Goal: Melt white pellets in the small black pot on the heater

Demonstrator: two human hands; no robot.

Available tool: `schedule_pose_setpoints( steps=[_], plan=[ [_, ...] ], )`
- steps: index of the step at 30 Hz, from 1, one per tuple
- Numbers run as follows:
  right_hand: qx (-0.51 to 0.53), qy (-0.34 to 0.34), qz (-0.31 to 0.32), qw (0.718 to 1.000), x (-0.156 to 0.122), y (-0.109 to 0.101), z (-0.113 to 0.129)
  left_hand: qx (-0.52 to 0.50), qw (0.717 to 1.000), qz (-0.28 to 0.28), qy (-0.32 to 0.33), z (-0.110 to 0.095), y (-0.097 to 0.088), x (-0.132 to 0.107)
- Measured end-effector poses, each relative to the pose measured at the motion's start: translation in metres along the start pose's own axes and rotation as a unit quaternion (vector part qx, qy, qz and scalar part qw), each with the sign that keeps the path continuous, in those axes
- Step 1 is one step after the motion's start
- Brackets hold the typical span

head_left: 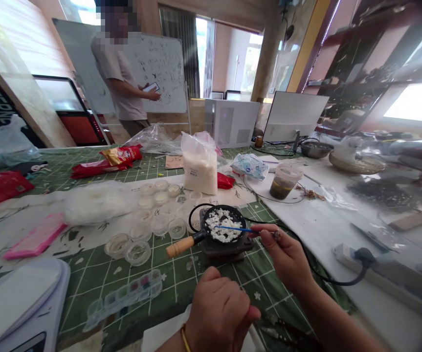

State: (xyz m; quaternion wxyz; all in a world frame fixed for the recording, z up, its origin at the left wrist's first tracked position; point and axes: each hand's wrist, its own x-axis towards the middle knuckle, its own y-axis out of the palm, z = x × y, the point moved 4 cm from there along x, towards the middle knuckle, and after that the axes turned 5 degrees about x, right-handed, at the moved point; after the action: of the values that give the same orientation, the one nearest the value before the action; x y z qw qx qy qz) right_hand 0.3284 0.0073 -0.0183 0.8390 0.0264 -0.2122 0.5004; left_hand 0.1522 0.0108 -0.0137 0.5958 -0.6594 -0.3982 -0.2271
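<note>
My right hand (pixel 284 256) pinches a thin blue-handled stick (pixel 233 228), whose tip reaches over a small black pan (pixel 225 225) full of white granules. The wooden-handled pan sits on a compact black hot plate (pixel 227 250) on a green cutting mat (pixel 97 288). My left hand (pixel 214 315), wearing a gold bangle, is curled closed below the pan, nearest a paint palette (pixel 122 298). Nothing shows in its fingers. Several small clear dishes (pixel 137 253) stand left of the pan.
A black cord loops around the hot plate to a power strip (pixel 353 255). A bag of white granules (pixel 199 164) and a cup of dark liquid (pixel 284 181) stand beyond. A person (pixel 119 73) holds a phone by a whiteboard (pixel 155 73).
</note>
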Motion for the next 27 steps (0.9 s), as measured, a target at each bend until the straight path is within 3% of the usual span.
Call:
schedule_pose_setpoints(
  steps=[4,8,10,12,15,17,23,27],
  plan=[
    [-0.016,0.014,-0.081,0.996,0.004,-0.010,-0.004,0.033,0.999,-0.009,0.015,0.003,-0.023,0.007],
    [-0.028,0.020,-0.035,0.999,0.006,-0.007,-0.004,0.112,0.989,-0.003,-0.094,0.031,-0.059,0.021],
    [-0.019,0.017,-0.038,0.999,0.006,-0.007,-0.003,0.196,0.964,0.040,-0.174,0.052,-0.076,0.027],
    [-0.023,0.006,-0.057,0.998,0.005,-0.007,-0.003,0.205,0.937,0.132,-0.251,0.072,-0.085,0.027],
    [-0.065,-0.026,-0.026,0.997,0.004,-0.003,-0.004,0.158,0.888,0.271,-0.336,0.091,-0.086,0.019],
    [-0.086,-0.051,0.015,0.995,0.004,0.002,-0.005,0.147,0.864,0.314,-0.364,0.096,-0.083,0.015],
    [-0.072,-0.101,0.002,0.992,-0.001,-0.001,0.002,0.137,0.856,0.360,-0.345,0.094,-0.075,0.012],
    [-0.084,-0.091,0.064,0.990,-0.005,0.005,0.004,0.131,0.858,0.363,-0.339,0.095,-0.074,0.011]
  ],
)
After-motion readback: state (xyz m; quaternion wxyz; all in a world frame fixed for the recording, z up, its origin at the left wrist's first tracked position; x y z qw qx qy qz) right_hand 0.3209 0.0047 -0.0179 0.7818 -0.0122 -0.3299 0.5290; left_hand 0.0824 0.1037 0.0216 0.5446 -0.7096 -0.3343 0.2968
